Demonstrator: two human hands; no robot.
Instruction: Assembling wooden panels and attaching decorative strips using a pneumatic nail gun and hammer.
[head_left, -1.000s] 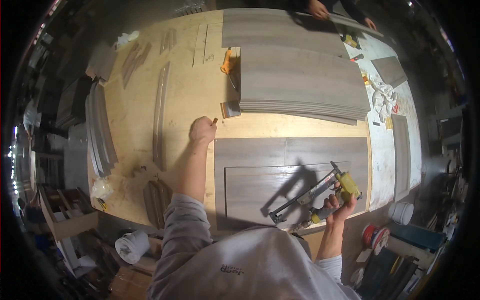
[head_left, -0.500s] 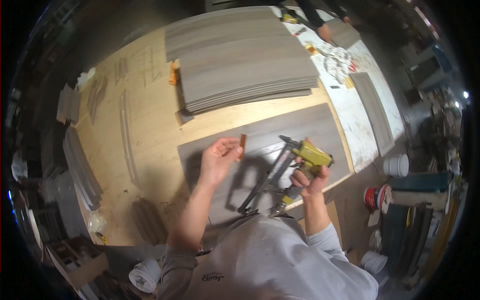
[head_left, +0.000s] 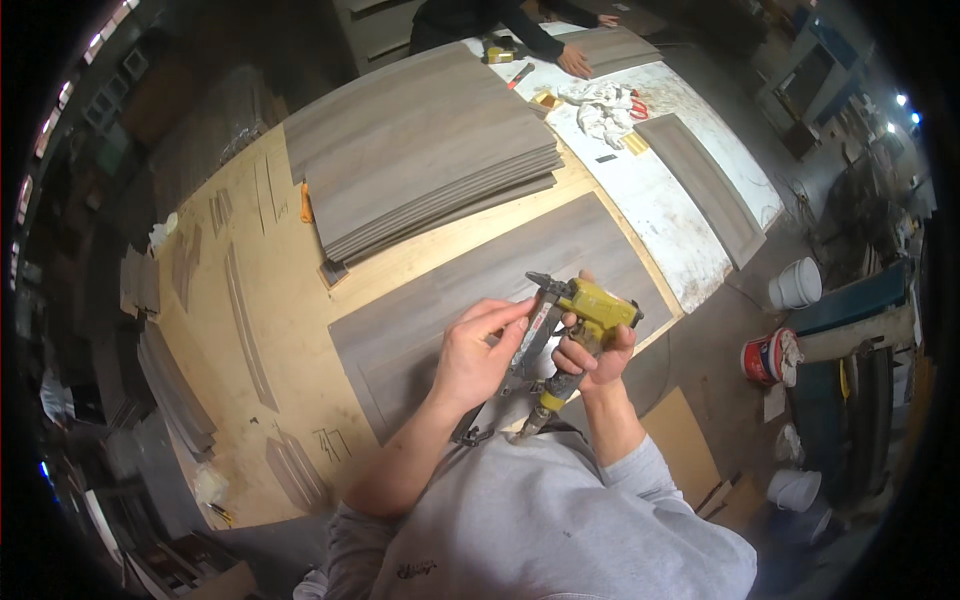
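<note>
My right hand (head_left: 597,357) is wrapped round the grip of a yellow-green pneumatic nail gun (head_left: 600,306). The gun is held over a grey wood-look panel (head_left: 400,335), its long black magazine slanting down toward my body and an air fitting at the handle's lower end. My left hand (head_left: 478,355) is pinched, with its fingertips up against the magazine near the nose. Whatever lies between these fingers is hidden; the small copper-brown strip seen earlier cannot be made out.
Beyond the panel rises a stack of grey boards (head_left: 420,150). Thin strips (head_left: 245,320) lie on the plywood tabletop (head_left: 300,370) at left. A white-topped table (head_left: 690,250) holds rags (head_left: 605,112) and a long board (head_left: 700,185). Another person's hand (head_left: 574,61) rests there. Buckets (head_left: 797,284) stand at right.
My left hand has moved right, from holding a small copper-brown strip apart from the nail gun to touching its magazine. The view has shifted, and the other person has reached across a board.
</note>
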